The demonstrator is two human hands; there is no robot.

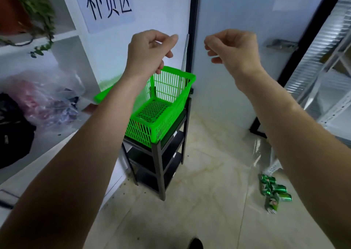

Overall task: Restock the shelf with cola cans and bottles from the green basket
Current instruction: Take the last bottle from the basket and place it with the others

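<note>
The green basket stands on top of a small black rack against the white wall; the part of its mesh floor that shows holds nothing. My left hand hangs in the air above the basket's left rim, fingers loosely curled, holding nothing. My right hand is raised at the same height to the right of the basket, also loosely curled and holding nothing. My left forearm hides the basket's left side. No cola cans or bottles show.
Several green cans lie on the tile floor at the right. A white shelf unit at the left holds a plastic bag, a black bag and a plant. A metal rack stands at the right.
</note>
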